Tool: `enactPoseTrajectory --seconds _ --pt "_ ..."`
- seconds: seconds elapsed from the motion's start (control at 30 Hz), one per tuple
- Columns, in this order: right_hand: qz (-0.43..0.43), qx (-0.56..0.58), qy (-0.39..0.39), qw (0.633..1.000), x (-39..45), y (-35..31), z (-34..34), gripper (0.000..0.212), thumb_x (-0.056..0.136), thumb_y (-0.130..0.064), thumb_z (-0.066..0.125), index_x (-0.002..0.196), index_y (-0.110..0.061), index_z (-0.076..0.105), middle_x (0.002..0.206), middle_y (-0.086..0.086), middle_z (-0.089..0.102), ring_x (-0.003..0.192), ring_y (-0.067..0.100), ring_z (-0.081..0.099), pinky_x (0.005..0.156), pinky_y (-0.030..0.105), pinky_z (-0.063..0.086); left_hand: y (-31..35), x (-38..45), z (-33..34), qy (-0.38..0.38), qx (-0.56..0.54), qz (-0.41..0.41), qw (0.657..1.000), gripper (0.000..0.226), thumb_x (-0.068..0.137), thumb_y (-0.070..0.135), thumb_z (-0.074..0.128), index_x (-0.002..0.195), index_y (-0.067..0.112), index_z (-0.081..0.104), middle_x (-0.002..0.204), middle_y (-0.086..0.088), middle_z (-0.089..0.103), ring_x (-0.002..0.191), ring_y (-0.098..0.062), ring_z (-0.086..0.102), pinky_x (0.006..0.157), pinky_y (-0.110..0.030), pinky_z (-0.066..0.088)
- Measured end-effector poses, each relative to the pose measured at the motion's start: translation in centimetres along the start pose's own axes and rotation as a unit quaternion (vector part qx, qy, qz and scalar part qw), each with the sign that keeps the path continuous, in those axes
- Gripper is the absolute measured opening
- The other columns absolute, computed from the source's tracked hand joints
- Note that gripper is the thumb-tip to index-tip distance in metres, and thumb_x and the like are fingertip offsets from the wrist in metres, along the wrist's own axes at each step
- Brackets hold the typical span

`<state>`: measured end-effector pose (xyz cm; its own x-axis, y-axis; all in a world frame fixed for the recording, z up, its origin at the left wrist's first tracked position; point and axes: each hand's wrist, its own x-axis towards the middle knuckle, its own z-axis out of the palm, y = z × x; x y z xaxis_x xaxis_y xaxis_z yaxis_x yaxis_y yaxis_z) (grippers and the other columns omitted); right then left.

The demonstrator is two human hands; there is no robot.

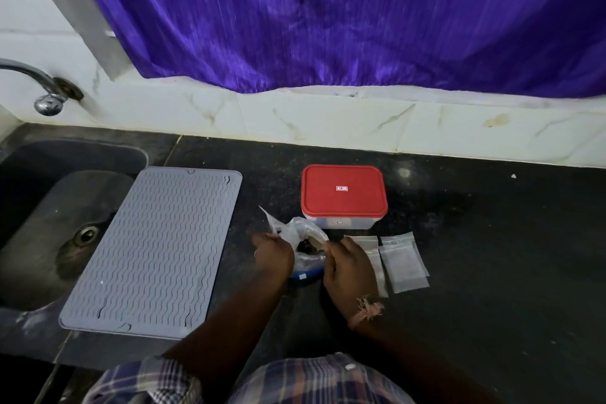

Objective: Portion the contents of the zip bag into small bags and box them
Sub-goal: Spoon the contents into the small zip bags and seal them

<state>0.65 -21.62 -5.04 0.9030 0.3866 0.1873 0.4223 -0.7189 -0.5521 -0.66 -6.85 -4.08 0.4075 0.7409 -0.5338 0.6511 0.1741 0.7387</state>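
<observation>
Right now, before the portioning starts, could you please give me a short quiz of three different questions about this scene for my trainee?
1. True or false: the red lid is off the box.
2. Multiple choice: the small bags lie (A) on the grey mat, (B) on the counter beside the right hand, (C) in the sink.
3. Fill in: both hands hold the mouth of the ____.

Key
1. False; the lid sits on the box.
2. B.
3. Zip bag; the left hand and right hand grip its opposite edges.
</observation>
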Motion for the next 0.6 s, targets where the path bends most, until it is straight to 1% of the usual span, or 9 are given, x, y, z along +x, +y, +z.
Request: enactPoseTrajectory --seconds 0.1,0.13,0.2,0.27,0.33,0.4,0.47,0.53,0.6 --pt "0.023 -0.009 -0.010 1.000 0.0 -0.2 0.7 0.029 0.090 -0.026 0.042 0.091 -0.015 0.068 0.084 0.004 0.060 0.074 0.021 0.059 0.064 0.035 0.050 -0.1 -0.4 0.5 -0.018 0.007 -0.008 1.000 0.036 0.105 0.010 0.043 0.138 -0.001 0.047 0.132 -0.022 0.058 0.116 -0.035 0.059 0.076 -0.021 0.044" --pt "0.037 -0.007 -0.010 0.999 0.0 -0.2 0.7 0.024 0.089 -0.024 0.045 0.089 -0.016 0.067 0.084 0.003 0.060 0.075 0.021 0.059 0.065 0.034 0.049 0.2 -0.5 0.6 -0.033 0.016 -0.010 0.999 0.037 0.104 0.014 0.046 0.139 0.002 0.049 0.134 -0.019 0.058 0.117 -0.031 0.058 0.082 -0.018 0.045" --pt "0.067 0.001 -0.014 0.998 -0.1 -0.3 0.9 0.013 0.089 -0.019 0.053 0.084 -0.017 0.064 0.083 0.003 0.060 0.074 0.019 0.058 0.065 0.032 0.048 -0.3 -1.2 0.4 -0.042 0.338 0.126 0.932 0.042 0.103 0.022 0.052 0.141 0.003 0.050 0.140 -0.018 0.055 0.129 -0.032 0.054 0.105 -0.036 0.044" --pt "0.104 0.016 -0.013 0.994 -0.1 -0.6 1.0 0.012 0.090 -0.017 0.057 0.079 -0.017 0.062 0.081 0.002 0.060 0.073 0.018 0.058 0.063 0.028 0.043 0.4 -1.8 0.0 -0.036 0.449 0.155 0.879 0.044 0.103 0.023 0.053 0.141 0.002 0.050 0.144 -0.019 0.052 0.134 -0.035 0.050 0.112 -0.046 0.039" --pt "0.156 0.048 -0.007 0.987 -0.1 -0.7 1.4 0.014 0.090 -0.015 0.059 0.078 -0.017 0.066 0.079 0.002 0.064 0.073 0.018 0.061 0.062 0.026 0.040 0.2 -1.3 0.1 -0.045 0.438 0.169 0.882 0.042 0.104 0.020 0.050 0.141 0.000 0.049 0.145 -0.020 0.051 0.134 -0.035 0.049 0.113 -0.046 0.039" --pt "0.205 0.086 0.000 0.975 0.1 -1.0 2.0 0.013 0.089 -0.015 0.061 0.081 -0.017 0.072 0.080 0.002 0.070 0.075 0.018 0.065 0.064 0.028 0.046 0.1 -1.3 0.3 -0.043 0.340 0.162 0.926 0.042 0.107 0.016 0.044 0.145 -0.001 0.044 0.144 -0.021 0.052 0.130 -0.032 0.052 0.108 -0.035 0.044" --pt "0.247 0.120 -0.001 0.961 0.4 -1.3 2.2 0.014 0.090 -0.018 0.062 0.089 -0.019 0.076 0.086 0.000 0.074 0.081 0.018 0.068 0.071 0.028 0.051 0.2 -0.5 1.0 -0.043 0.078 0.018 0.996 0.042 0.107 0.012 0.042 0.148 0.014 0.039 0.138 -0.020 0.056 0.104 -0.020 0.056 0.077 -0.010 0.044" --pt "0.277 0.156 -0.009 0.948 0.6 -1.5 2.4 0.016 0.092 -0.019 0.061 0.094 -0.019 0.077 0.091 0.000 0.075 0.086 0.018 0.068 0.076 0.026 0.050 0.6 -0.6 0.7 -0.039 0.062 -0.014 0.997 0.040 0.106 0.009 0.042 0.144 0.019 0.042 0.135 -0.020 0.058 0.078 -0.009 0.047 0.058 -0.011 0.036" --pt "0.319 0.195 -0.020 0.927 0.6 -1.6 2.6 0.017 0.093 -0.020 0.060 0.095 -0.020 0.077 0.094 -0.001 0.075 0.089 0.018 0.068 0.080 0.028 0.052 0.5 -0.2 0.6 -0.064 0.090 0.002 0.994 0.038 0.107 0.008 0.038 0.145 0.010 0.042 0.140 -0.022 0.055 0.091 -0.007 0.055 0.077 -0.010 0.043"
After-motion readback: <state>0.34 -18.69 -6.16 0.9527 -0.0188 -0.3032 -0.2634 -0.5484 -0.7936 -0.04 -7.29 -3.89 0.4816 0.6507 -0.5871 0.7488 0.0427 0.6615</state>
